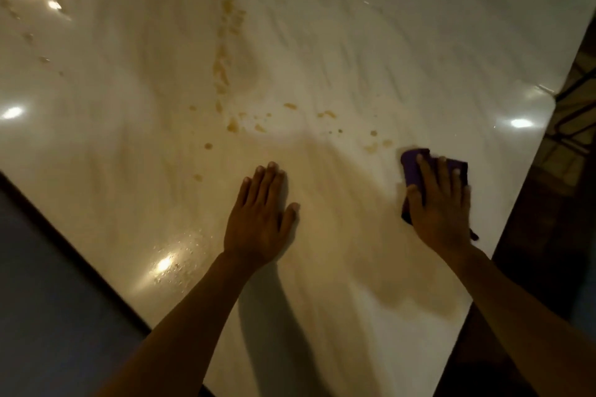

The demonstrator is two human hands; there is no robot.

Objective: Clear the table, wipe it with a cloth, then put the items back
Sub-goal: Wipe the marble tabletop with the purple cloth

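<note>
Two bare arms reach out over a shiny white table (322, 42). The left hand (261, 213) lies flat on the table, fingers straight and close together, holding nothing. The right hand (440, 203) is pressed flat on a purple cloth (414, 167), fingers spread, not curled around it. The cloth sits near the table's right edge. Its long side runs away from the person, like the fingers. Farther out, sticky brown spots (225, 64) lie in a line and scatter across the table.
</note>
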